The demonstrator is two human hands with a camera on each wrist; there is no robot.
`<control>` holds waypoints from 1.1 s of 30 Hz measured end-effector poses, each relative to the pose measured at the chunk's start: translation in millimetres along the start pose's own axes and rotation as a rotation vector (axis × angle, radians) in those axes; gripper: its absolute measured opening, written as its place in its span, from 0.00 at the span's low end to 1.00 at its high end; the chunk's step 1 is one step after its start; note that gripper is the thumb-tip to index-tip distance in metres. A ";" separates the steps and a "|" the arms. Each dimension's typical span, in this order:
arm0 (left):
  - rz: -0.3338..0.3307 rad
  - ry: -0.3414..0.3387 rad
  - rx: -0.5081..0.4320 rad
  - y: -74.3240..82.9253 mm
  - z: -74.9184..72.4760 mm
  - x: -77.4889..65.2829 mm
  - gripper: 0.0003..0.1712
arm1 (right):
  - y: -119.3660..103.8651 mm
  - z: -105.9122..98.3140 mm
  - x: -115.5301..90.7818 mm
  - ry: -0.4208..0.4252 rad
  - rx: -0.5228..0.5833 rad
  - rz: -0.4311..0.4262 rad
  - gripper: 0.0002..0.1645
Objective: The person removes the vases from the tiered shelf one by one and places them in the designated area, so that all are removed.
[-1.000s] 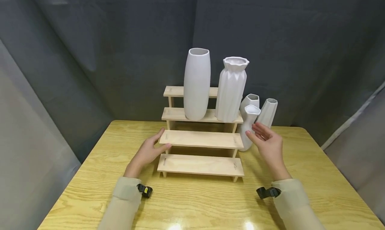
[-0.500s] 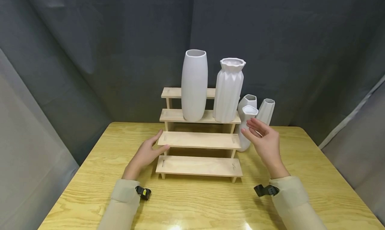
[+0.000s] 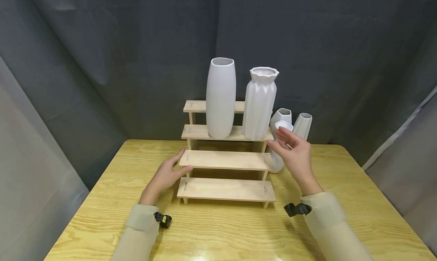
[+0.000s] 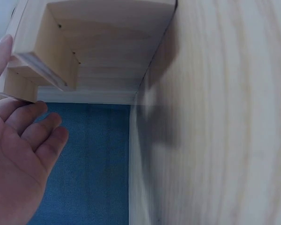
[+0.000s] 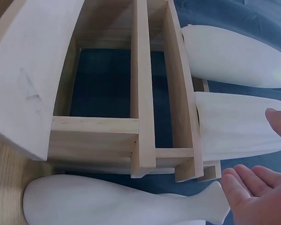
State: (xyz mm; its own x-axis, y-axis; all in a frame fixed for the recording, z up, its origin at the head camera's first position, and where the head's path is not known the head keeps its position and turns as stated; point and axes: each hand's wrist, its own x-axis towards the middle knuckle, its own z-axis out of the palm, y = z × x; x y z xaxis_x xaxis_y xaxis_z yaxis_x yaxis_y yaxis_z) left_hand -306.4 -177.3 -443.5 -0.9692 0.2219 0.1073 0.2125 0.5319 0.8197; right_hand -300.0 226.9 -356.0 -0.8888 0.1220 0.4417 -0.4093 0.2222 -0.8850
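Observation:
A wooden tiered stand (image 3: 225,159) has several stepped shelves. My left hand (image 3: 165,174) grips the left end of a middle shelf, thumb at its front edge and fingers behind; the left wrist view shows the thumb (image 4: 1,57) against the wood. To the stand's right, my right hand (image 3: 297,158) hovers with loosely bent fingers and nothing in them. It partly covers a small white vase (image 3: 277,164), whose flared neck (image 5: 215,201) lies close to the fingertips in the right wrist view. I cannot tell whether they touch.
A tall smooth white vase (image 3: 221,99) and a pleated white vase (image 3: 260,109) stand on the upper part of the stand. Two more white vases, one wide-mouthed (image 3: 283,115) and one tapered (image 3: 302,126), stand at the right on the wooden table (image 3: 218,230). Dark curtain (image 3: 153,63) hangs behind.
My right hand has moved left and slightly up, toward the small flared vase, covering more of it. The left hand stays at the stand; the vases have not moved.

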 end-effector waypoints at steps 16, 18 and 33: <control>-0.015 0.005 0.009 1.4 0.1 -0.6 0.50 | 2.7 14.1 20.1 -0.037 0.054 0.059 0.46; -0.017 0.005 0.009 1.8 0.1 -0.9 0.50 | 2.4 16.0 22.3 -0.035 0.064 0.063 0.47; -0.008 0.001 0.011 0.8 0.3 -1.1 0.50 | -2.2 28.8 38.3 -0.034 0.058 0.088 0.51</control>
State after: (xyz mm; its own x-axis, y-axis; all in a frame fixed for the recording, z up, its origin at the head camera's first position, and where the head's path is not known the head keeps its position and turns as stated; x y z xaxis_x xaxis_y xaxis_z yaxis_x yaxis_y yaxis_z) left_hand -305.2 -176.9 -443.2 -0.9709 0.2167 0.1018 0.2065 0.5422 0.8145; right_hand -339.1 203.2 -341.4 -0.9277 0.1058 0.3580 -0.3402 0.1555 -0.9274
